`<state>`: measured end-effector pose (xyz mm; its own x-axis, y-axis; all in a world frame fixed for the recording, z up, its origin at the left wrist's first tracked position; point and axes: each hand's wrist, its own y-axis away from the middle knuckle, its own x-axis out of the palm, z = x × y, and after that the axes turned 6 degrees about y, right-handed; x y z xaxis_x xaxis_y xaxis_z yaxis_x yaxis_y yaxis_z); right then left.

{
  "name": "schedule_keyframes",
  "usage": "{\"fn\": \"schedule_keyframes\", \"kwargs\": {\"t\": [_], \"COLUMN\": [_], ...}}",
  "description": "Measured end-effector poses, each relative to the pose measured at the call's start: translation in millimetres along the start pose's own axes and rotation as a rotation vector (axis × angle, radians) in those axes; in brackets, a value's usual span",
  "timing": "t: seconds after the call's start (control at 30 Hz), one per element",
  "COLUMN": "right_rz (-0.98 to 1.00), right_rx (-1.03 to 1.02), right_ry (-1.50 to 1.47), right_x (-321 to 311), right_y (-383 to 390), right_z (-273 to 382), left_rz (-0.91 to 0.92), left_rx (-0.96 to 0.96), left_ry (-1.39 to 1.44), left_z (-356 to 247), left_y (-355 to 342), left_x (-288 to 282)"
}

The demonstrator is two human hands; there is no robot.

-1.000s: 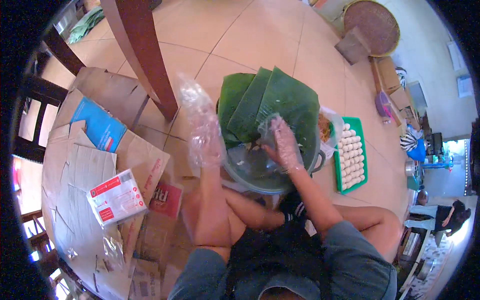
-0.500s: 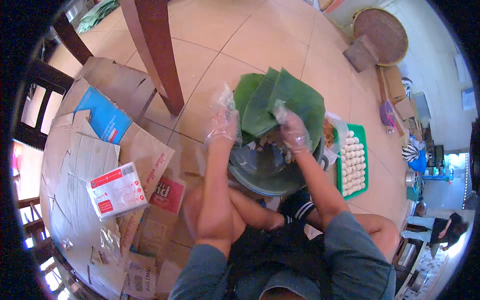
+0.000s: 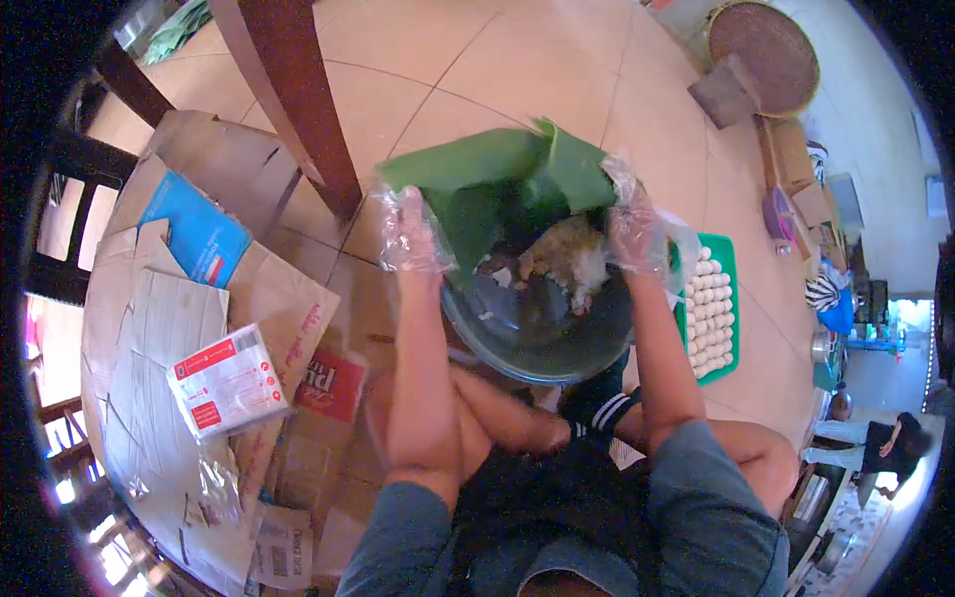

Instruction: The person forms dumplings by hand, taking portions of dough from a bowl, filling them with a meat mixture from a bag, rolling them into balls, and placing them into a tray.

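My left hand [image 3: 413,229], in a clear plastic glove, grips the left side of green banana leaves [image 3: 468,164]. My right hand [image 3: 635,234], also gloved, is closed on their right side. The leaves are raised over the back of a dark round basin [image 3: 537,363]; beneath them lie pale, crumpled scraps [image 3: 567,264], too blurred to identify. Right of the basin, a green tray [image 3: 718,244] holds rows of small pale balls [image 3: 708,323]. A translucent bag [image 3: 683,259] is partly behind my right hand.
Flattened cardboard [image 3: 139,348] with a white packet [image 3: 227,381] lies at left, near a wooden leg [image 3: 284,99]. A round woven tray [image 3: 761,50], cardboard boxes [image 3: 796,149] and a purple container [image 3: 778,214] line the wall at right. Another person [image 3: 875,448] bends over at far right.
The leaves have been lifted and bunched, uncovering more of the basin and its scraps. My left hand has moved onto their left side, my right hand outward to their right.
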<state>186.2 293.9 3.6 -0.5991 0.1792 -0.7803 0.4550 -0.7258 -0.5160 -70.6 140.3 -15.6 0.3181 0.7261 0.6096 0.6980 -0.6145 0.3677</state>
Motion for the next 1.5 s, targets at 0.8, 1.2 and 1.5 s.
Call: {"fn": "schedule_keyframes", "kwargs": {"t": [0.8, 1.2, 1.5], "right_rz": [0.498, 1.001, 0.892], "right_rx": [0.274, 0.175, -0.164], "right_ry": [-0.175, 0.509, 0.503], "right_x": [-58.2, 30.9, 26.6], "right_y": [40.6, 71.5, 175.4], "right_z": [61.4, 13.2, -13.8], "left_rz": [-0.087, 0.029, 0.053], "left_rx": [0.537, 0.471, 0.805], "left_ry": [-1.004, -0.785, -0.776], "left_z": [-19.8, 7.2, 19.0], "left_y": [4.1, -10.6, 25.6], "left_x": [-17.4, -27.5, -17.2]}}
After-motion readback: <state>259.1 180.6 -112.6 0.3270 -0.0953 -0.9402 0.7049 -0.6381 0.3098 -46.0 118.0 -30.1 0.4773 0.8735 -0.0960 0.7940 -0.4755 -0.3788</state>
